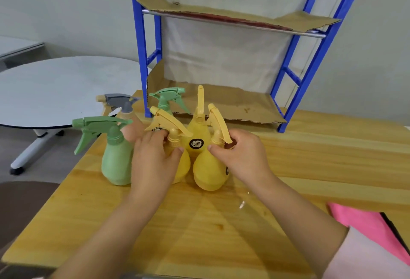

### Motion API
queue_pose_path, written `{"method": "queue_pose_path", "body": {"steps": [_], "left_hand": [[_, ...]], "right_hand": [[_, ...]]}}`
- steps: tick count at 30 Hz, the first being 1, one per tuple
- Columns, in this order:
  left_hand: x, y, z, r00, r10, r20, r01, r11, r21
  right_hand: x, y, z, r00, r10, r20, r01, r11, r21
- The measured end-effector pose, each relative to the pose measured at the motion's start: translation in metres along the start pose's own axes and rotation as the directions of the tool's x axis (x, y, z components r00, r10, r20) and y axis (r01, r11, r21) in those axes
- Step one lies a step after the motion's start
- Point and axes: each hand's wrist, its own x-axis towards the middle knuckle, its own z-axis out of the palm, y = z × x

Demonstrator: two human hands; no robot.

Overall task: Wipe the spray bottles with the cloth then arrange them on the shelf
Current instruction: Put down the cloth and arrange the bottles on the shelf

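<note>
Several spray bottles stand clustered on the wooden table [310, 167]. My left hand [153, 159] grips the neck of the left yellow bottle [183, 163]. My right hand [241, 156] grips the neck of the right yellow bottle [208, 172]. A third yellow bottle [197, 132] with a black label stands just behind them. A green bottle [115, 161] is at the left, a pink bottle with a grey trigger [127, 119] behind it, and another green bottle [168, 99] further back. A pink cloth [363, 227] lies at the table's right front. The blue shelf [295, 74] stands at the back, its tiers lined with cardboard.
A round white table [55, 92] on a wheeled leg stands to the left, beyond the wooden table's edge. A dark brown seat [20, 207] shows at lower left. A grey-green wall is behind the shelf.
</note>
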Motion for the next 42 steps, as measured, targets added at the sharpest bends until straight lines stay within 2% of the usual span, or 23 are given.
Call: {"method": "queue_pose_path", "body": {"steps": [7, 10, 15, 21, 25, 31, 35, 42], "left_hand": [[-0.001, 0.054, -0.016, 0.993, 0.106, -0.048, -0.113, 0.978, -0.173], [0.011, 0.088, -0.018, 0.983, 0.186, -0.002, -0.181, 0.954, -0.239], [0.056, 0.136, 0.008, 0.961, 0.260, 0.090, -0.235, 0.946, -0.222], [0.121, 0.148, 0.072, 0.969, 0.190, 0.160, -0.166, 0.975, -0.148], [0.150, 0.147, 0.113, 0.993, 0.039, 0.113, -0.025, 0.992, -0.126], [0.181, 0.139, 0.165, 0.987, -0.135, 0.089, 0.147, 0.977, -0.155], [0.193, 0.139, 0.189, 0.981, -0.189, 0.034, 0.192, 0.966, -0.173], [0.210, 0.135, 0.211, 0.974, -0.224, 0.028, 0.225, 0.953, -0.204]], "right_hand": [[0.004, 0.022, -0.043, 0.998, 0.054, -0.029, -0.053, 0.998, 0.025], [0.012, 0.030, -0.064, 0.994, 0.077, -0.072, -0.077, 0.997, 0.007], [0.037, 0.045, -0.094, 0.982, 0.082, -0.169, -0.087, 0.996, -0.023], [0.084, 0.060, -0.107, 0.978, 0.060, -0.200, -0.085, 0.989, -0.119], [0.125, 0.070, -0.102, 0.964, 0.075, -0.255, -0.108, 0.987, -0.120], [0.182, 0.091, -0.084, 0.938, 0.133, -0.321, -0.161, 0.985, -0.063], [0.208, 0.104, -0.075, 0.922, 0.161, -0.351, -0.196, 0.979, -0.064], [0.233, 0.124, -0.062, 0.899, 0.174, -0.402, -0.209, 0.977, -0.044]]}}
